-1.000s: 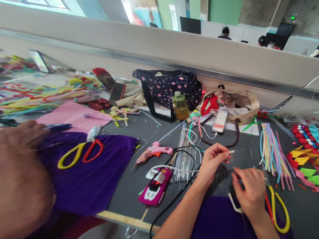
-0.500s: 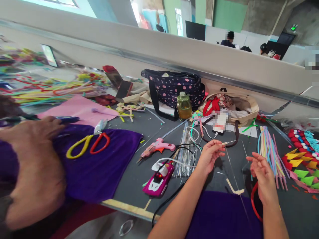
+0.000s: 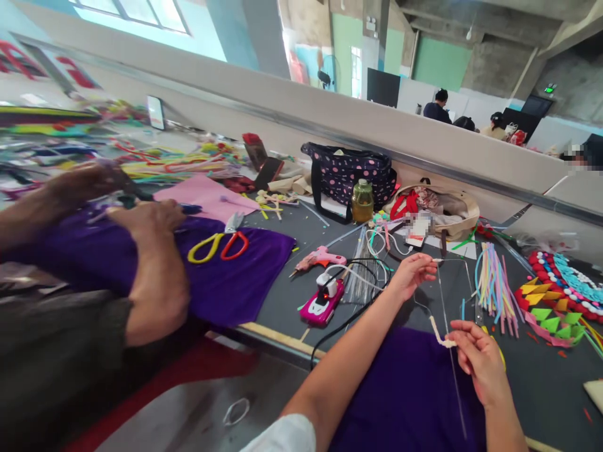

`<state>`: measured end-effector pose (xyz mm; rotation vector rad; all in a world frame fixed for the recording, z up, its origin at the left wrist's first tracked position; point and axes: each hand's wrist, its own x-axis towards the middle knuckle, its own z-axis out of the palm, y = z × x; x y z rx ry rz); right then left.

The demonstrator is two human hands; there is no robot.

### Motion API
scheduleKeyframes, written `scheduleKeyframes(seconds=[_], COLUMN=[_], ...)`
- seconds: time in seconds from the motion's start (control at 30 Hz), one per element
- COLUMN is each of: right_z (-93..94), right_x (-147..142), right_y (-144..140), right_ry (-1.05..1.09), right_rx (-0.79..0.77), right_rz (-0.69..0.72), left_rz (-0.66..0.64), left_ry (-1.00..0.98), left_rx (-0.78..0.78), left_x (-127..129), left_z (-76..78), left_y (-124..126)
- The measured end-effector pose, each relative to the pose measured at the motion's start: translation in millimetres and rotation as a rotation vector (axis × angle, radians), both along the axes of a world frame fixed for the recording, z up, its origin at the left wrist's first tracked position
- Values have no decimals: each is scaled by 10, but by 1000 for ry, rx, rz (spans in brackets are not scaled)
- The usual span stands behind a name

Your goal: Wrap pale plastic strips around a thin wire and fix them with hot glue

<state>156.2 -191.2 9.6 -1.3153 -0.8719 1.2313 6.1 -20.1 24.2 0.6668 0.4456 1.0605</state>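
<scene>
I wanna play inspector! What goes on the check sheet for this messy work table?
Surface: dark table, partly covered by purple cloth.
Job's things: thin bent wire with a cream strip on it.
Clutter: pink glue gun, scissors, pastel strips.
Left hand: pinching the wire's upper end.
Right hand: fingertips at the cream strip; grip unclear.
Cables: black cable and white cable by the magenta power strip, where a red light shows.
Surroundings: co-worker's hand at left; people beyond the partition.

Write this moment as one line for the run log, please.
left hand: pinching thin bent wire | right hand: at cream fuzzy strip, hold unclear | below: purple cloth | nearby: pink glue gun
</scene>
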Motion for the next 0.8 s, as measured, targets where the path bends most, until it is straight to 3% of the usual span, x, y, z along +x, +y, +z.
scheduleKeyframes(seconds=[0.13, 0.27, 0.4, 0.5, 0.7, 0.8], right_z=[79, 116, 92, 62, 28, 8], right_x=[66, 126, 87, 1, -175, -233], right_y=[-269, -573, -805, -914, -1050, -1073], right_ry=[125, 179, 185, 198, 234, 239], right_rx=[83, 168, 213, 213, 210, 202], right_rz=[-132, -267, -300, -266, -193, -147], left_rz=[-9, 69, 227, 317, 494, 454], left_ry=[17, 127, 340, 388, 314, 271], left_rx=[15, 92, 136, 151, 178, 249], left_x=[17, -12, -83, -202, -496, -577], left_z=[46, -41, -174, -184, 123, 315], left_y=[-281, -710, -1123, -1346, -1529, -1519])
